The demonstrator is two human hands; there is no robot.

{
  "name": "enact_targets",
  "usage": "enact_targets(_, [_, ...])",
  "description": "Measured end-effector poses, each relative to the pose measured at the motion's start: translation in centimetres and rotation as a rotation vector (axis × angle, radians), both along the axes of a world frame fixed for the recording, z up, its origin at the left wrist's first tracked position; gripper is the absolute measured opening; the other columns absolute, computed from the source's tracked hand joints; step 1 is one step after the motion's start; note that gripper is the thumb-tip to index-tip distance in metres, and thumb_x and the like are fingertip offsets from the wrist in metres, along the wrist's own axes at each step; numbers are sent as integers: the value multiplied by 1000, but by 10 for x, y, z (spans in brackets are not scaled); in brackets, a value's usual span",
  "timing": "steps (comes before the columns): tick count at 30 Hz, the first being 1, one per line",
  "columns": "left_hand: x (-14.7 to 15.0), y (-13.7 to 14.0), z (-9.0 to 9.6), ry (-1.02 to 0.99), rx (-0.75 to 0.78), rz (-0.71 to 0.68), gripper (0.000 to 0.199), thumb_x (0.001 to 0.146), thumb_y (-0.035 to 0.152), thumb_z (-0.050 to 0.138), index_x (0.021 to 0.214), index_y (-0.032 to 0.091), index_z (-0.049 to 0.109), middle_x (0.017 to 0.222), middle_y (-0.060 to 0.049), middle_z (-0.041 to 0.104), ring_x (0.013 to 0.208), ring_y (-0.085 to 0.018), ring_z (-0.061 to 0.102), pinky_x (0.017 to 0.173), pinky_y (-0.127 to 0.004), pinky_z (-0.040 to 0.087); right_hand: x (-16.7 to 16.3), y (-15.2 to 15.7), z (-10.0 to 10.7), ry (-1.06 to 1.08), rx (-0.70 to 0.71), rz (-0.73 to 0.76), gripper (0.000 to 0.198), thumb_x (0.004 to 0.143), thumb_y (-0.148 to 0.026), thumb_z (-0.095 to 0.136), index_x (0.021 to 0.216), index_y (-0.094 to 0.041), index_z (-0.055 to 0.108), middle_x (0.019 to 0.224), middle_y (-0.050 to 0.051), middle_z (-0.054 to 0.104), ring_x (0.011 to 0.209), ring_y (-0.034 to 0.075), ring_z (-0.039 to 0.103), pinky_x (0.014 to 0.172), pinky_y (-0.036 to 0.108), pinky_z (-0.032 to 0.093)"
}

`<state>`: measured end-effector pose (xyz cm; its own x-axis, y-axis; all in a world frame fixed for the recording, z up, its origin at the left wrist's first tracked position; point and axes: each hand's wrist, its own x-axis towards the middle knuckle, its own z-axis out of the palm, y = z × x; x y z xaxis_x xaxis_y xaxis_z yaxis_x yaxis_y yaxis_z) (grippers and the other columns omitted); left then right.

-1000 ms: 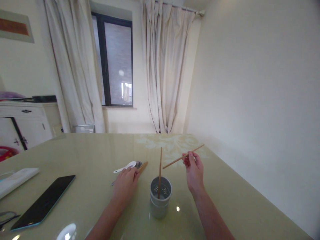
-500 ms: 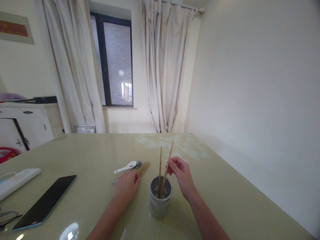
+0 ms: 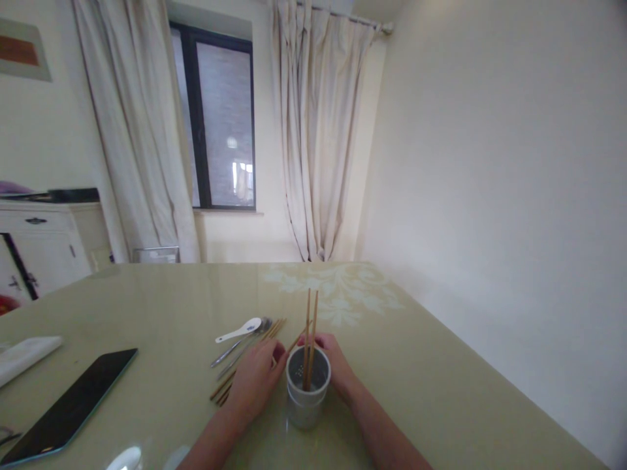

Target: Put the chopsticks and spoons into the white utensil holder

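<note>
A grey metal chopstick holder stands upright on the table, with two wooden chopsticks leaning nearly upright in it. My left hand is closed just left of the holder, on the lower end of another chopstick that slants up to the right behind the rim. Behind the holder, my right hand has its fingertips closed on that same chopstick; the holder and chopsticks partly hide them. More wooden chopsticks lie under and beside my left hand. A white spoon and metal spoons lie left of them.
A black tablet-like device lies on the glossy green table at the left, with a white object behind it. A wall runs along the table's right side. Curtains and a window are beyond the far edge.
The second chopstick now stands released in the holder. My right hand has come down behind the holder to another chopstick. My left hand has moved closer to the holder.
</note>
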<state>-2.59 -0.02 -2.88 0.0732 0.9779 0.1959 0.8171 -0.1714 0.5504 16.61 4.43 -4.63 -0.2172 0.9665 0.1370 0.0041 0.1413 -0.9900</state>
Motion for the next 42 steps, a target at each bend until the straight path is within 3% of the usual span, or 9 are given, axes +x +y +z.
enact_targets(5, [11,1,-5,-411,27,-115,35,98,51,52,91,21,70,91,-9,80,82,-25,72,75,-35,52,-4,-2,2,130,-51,-10,55,75,-71,83,78,-17,76,71,2,71,68,19,64,65,30,48])
enact_targets(10, [14,2,-4,-494,46,-173,39,99,53,51,99,21,73,98,-10,81,86,-26,73,78,-35,54,-6,-6,14,178,-56,43,54,73,-70,87,81,-18,76,74,4,76,69,22,70,68,33,53])
enact_targets(13, [4,5,0,-323,67,-97,39,104,48,44,95,21,71,94,-9,79,87,-26,71,81,-36,53,4,-3,26,241,64,-159,49,75,-67,88,80,-20,74,78,7,79,71,25,73,65,34,54])
enact_targets(17, [-21,13,-1,71,94,134,32,105,34,43,97,21,71,105,-9,77,102,-26,70,92,-37,50,46,7,46,362,219,-499,46,86,-69,76,94,-25,67,88,3,78,81,22,70,71,32,53])
enact_targets(20, [-34,16,-5,272,42,206,22,101,25,50,97,22,71,112,-8,77,111,-25,68,98,-34,47,72,7,61,533,327,-658,48,79,-66,84,94,-23,68,80,0,74,72,16,65,69,29,52])
enact_targets(23, [-36,17,-7,319,-2,211,19,101,25,52,96,24,70,112,-6,78,111,-24,68,97,-32,47,72,-2,70,596,351,-563,44,77,-60,89,93,-22,73,76,-1,73,67,14,62,65,26,50])
enact_targets(31, [-29,10,4,322,-103,224,19,102,28,53,99,21,70,109,-9,78,110,-27,72,90,-34,49,28,-19,64,262,278,-211,40,83,-58,87,87,-19,77,69,3,75,59,16,63,58,29,50])
enact_targets(35, [-26,8,3,331,-142,223,21,103,30,52,100,21,71,108,-9,79,106,-28,74,87,-35,50,23,-20,59,172,259,-158,41,84,-60,85,80,-20,77,64,2,71,57,16,63,56,28,47])
enact_targets(42, [-15,7,-1,269,-13,116,23,102,29,51,94,20,70,101,-10,78,103,-27,73,92,-36,49,18,-6,35,113,139,-179,62,85,-77,71,76,-17,78,65,5,71,56,16,62,54,27,44])
